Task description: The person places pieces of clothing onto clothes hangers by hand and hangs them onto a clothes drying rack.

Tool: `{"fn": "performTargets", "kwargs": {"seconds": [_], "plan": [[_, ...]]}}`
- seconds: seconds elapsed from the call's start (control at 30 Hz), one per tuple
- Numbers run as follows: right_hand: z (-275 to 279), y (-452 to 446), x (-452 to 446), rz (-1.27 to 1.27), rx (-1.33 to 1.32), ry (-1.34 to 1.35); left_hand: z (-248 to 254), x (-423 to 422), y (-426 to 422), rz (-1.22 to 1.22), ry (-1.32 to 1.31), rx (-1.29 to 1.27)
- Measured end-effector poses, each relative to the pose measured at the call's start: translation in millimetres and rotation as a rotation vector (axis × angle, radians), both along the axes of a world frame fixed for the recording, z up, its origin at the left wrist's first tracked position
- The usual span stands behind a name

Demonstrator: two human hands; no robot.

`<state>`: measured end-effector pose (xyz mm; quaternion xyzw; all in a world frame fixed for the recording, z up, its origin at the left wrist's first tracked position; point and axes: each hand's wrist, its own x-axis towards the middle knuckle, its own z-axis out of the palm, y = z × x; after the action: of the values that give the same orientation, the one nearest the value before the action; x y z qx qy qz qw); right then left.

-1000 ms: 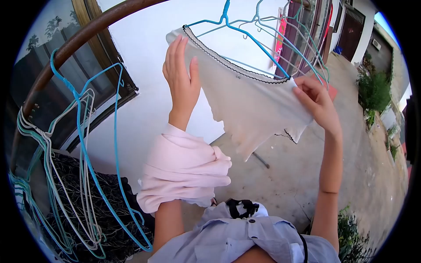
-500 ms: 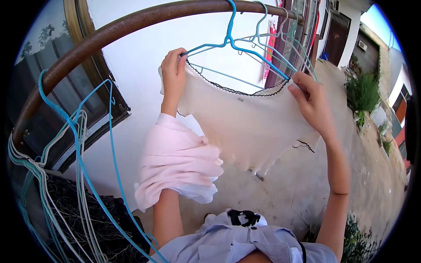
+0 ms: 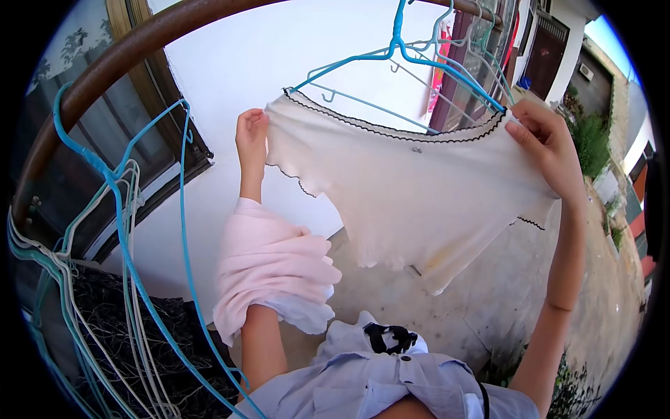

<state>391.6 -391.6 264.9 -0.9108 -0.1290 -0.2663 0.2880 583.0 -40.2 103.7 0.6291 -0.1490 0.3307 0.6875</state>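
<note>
A cream top [image 3: 412, 188] with dark scalloped trim hangs on a blue hanger [image 3: 399, 43], whose arms reach into the neckline at both shoulders. My left hand [image 3: 252, 133] pinches the top's left sleeve edge, beyond the hanger's end. At the right shoulder, my right hand [image 3: 548, 140] grips the fabric beside the other hanger end. A pink and white cloth [image 3: 272, 265] is draped around my left forearm.
A brown curved metal rail [image 3: 125, 63] crosses above. Blue and white empty hangers [image 3: 115, 174] hang at the left, near a black patterned cloth [image 3: 174, 335]. More hangers [image 3: 481, 42] hang behind the top. Plants [image 3: 590, 143] stand at the right.
My left hand has moved from the hanger's left end outward and down to the sleeve edge. The top is now spread wider, and my right hand sits farther right in view.
</note>
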Motion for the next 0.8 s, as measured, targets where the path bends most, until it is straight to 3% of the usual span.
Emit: {"fn": "performTargets", "kwargs": {"seconds": [0.27,0.37,0.47,0.57,0.63,0.8], "plan": [[4,6,-3,-0.009,-0.001,0.033,-40,-1,19,0.025,0.087,0.035],[5,2,-1,0.019,0.013,0.044,-35,-13,14,0.011,0.131,0.074],[7,8,-5,-0.034,-0.023,0.033,-10,-32,-3,0.07,0.031,-0.073],[4,5,-3,-0.009,-0.014,0.017,-22,-30,-4,-0.098,0.13,-0.04],[7,8,-6,-0.018,-0.028,0.03,-45,-19,-1,-0.328,0.261,0.175],[7,-8,-25,-0.091,-0.154,0.044,-74,-15,-11,-0.209,0.309,0.01]]}}
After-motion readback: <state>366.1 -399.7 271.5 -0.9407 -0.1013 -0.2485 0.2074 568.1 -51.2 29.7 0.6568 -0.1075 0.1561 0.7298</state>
